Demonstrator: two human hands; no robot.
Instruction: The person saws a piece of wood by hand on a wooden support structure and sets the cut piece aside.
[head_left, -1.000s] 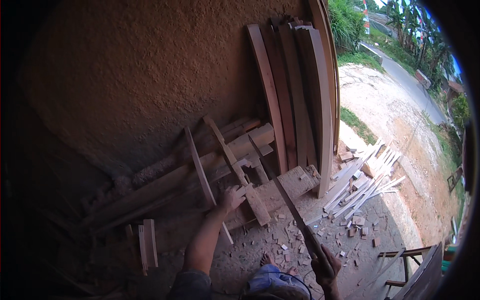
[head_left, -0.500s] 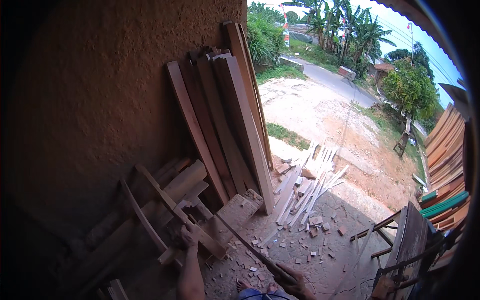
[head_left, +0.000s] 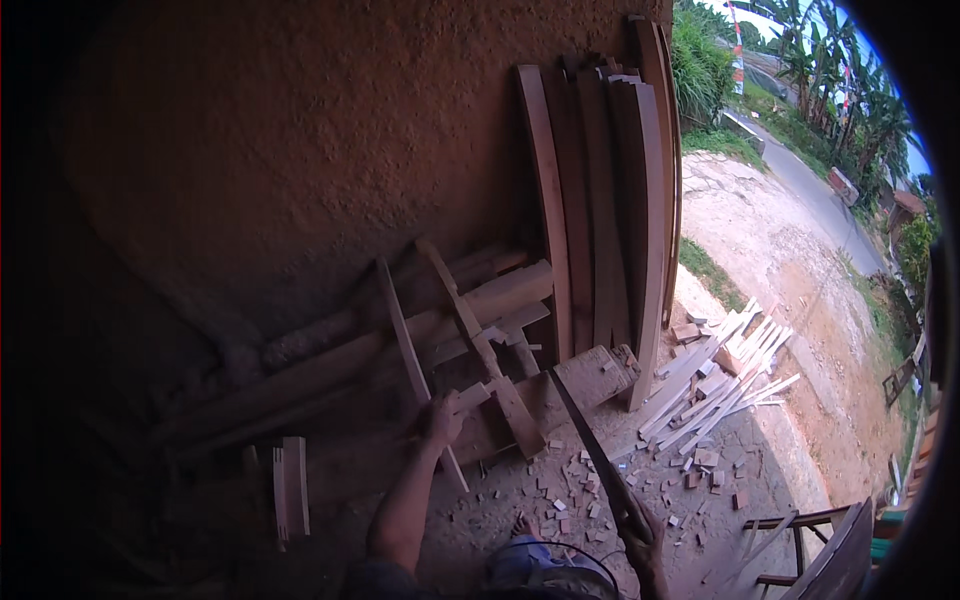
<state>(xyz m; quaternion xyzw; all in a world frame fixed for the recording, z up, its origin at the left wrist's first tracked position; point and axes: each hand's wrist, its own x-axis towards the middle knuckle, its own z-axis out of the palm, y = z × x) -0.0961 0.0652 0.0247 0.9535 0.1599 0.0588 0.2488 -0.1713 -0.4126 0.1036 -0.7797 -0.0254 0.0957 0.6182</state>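
Observation:
My right hand (head_left: pixel 645 540) is wrapped round the handle end of a long dark handsaw (head_left: pixel 597 455). Its narrowing blade points up and away, toward a thick timber (head_left: pixel 595 375). My left hand (head_left: pixel 440 420) is closed at a short pale piece of wood (head_left: pixel 470 399), beside a thin slat (head_left: pixel 402 325) that slants past it; its fingers are partly hidden. Just right of that hand, a second notched wooden strip (head_left: pixel 458 305) lies across the timbers, ending in a wider board (head_left: pixel 520 420).
Tall planks (head_left: pixel 600 210) lean on the rough wall (head_left: pixel 350 150). Offcuts (head_left: pixel 565 500) litter the floor around my feet. Pale strips (head_left: pixel 735 375) lie piled in the sunlit doorway. A dark wooden bench (head_left: pixel 835 555) stands at lower right, and a grooved piece (head_left: pixel 291 485) at lower left.
The view has swung left, so the scene sits further right. My left hand has shifted from the notched strip toward the thin slat. The saw stays in my right hand, now held steeper.

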